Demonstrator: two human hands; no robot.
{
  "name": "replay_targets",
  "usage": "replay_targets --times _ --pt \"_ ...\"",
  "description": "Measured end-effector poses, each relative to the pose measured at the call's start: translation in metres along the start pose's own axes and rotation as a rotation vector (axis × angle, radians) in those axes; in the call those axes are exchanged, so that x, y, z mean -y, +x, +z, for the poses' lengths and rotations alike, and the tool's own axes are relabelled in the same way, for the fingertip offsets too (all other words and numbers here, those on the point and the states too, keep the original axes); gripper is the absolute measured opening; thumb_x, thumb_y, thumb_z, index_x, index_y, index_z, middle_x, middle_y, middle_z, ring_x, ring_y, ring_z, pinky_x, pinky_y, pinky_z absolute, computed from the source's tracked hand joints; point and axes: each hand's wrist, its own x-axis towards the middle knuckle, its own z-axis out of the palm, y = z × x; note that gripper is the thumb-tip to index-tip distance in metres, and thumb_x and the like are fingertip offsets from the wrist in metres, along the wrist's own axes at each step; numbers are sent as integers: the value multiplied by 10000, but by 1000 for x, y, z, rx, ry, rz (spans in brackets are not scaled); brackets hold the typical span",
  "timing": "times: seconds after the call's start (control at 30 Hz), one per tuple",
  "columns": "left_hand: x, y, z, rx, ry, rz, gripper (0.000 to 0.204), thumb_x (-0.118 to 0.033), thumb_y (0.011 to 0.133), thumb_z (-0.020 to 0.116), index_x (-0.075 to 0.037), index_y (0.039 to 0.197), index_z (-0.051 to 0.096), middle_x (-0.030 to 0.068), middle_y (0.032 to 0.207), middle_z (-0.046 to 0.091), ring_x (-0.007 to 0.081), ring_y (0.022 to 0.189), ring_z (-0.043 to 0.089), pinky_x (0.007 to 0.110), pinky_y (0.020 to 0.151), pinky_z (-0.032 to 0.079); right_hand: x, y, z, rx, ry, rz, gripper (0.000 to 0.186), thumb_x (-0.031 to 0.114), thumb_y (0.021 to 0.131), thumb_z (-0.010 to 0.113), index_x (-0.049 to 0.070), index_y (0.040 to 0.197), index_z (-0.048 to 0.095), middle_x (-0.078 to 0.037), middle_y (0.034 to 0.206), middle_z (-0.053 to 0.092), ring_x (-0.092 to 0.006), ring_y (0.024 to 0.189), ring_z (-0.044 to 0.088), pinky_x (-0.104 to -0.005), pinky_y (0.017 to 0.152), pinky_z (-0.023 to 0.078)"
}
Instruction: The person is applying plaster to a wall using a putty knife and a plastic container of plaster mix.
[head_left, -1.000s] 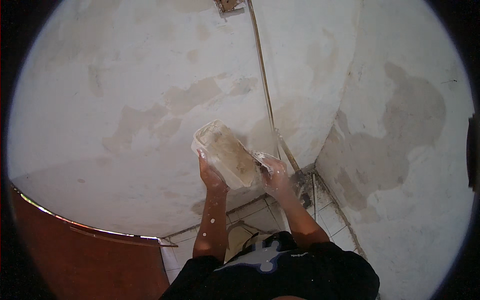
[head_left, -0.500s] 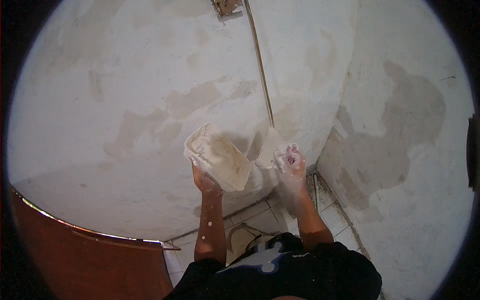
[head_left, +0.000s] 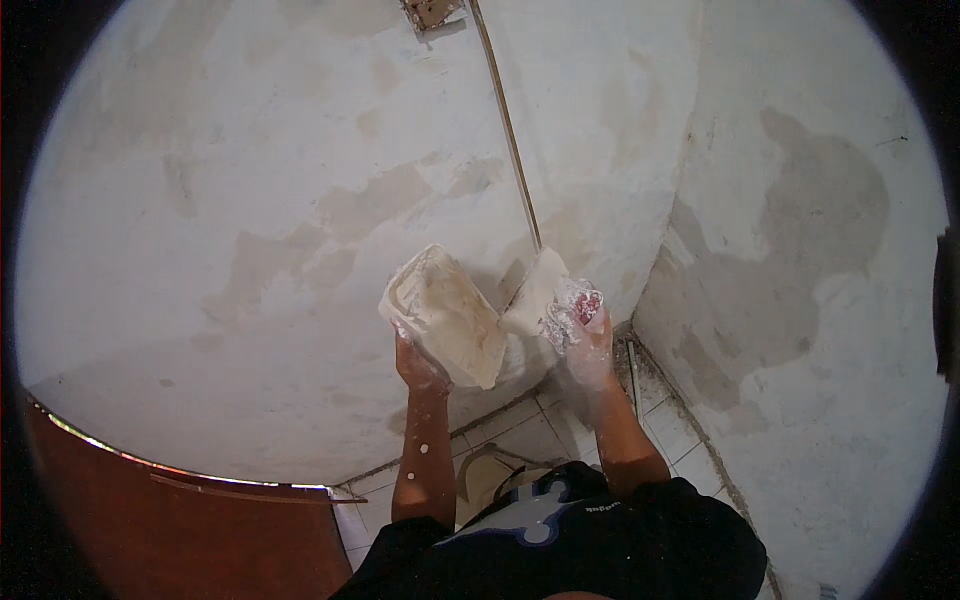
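My left hand (head_left: 421,366) grips a rectangular off-white plastic tub (head_left: 472,338) by its lower left side. Pale wet plaster smears the tub's inside, and its mouth tilts toward me. In my right hand (head_left: 585,333) is a wide scraper, its broad blade (head_left: 536,292) coated with plaster. The blade's near left corner meets or almost meets the tub's right edge. White plaster covers my right fingers, which are curled round the scraper's hidden handle. Both hands are held in front of the wall, and splashes dot my left forearm.
A pale wall (head_left: 300,130) with damp grey patches faces me, meeting another patched wall (head_left: 780,250) at the right corner. A thin strip (head_left: 508,120) runs down from a broken box opening (head_left: 433,12). Below are floor tiles (head_left: 515,430), a beige round-edged object (head_left: 485,475) and a reddish-brown panel (head_left: 190,520).
The tub has tilted slightly and shifted a little right. The scraper blade has turned a bit beside it, and my right hand has rotated slightly. The wall appears shifted left in view.
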Motion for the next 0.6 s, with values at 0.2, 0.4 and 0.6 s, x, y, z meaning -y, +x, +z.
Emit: replay_targets --times 0.2,0.4,0.6 --pt "28 -2 2 88 -9 -58 618 -414 903 408 -50 1371 236 137 1330 365 288 1202 387 421 993 331 -11 5 -8 61 -3 -92 311 8 834 552 23 1135 478 -78 1041 559 -145 936 558 -276 777 487" --pt "41 -2 1 70 -10 -156 626 -398 905 415 -68 1388 193 134 1339 353 282 1226 362 421 1014 305 -32 12 -20 43 -612 -517 341 -8 843 537 -9 1176 461 -73 1009 579 -132 856 576 -257 724 496" --pt "39 -5 -3 103 70 -238 632 -404 904 413 -55 1382 193 133 1335 358 285 1215 380 427 1015 310 -36 9 -22 25 -578 -438 332 -10 848 536 -13 1173 470 -82 1003 586 -143 847 588 -262 719 507"
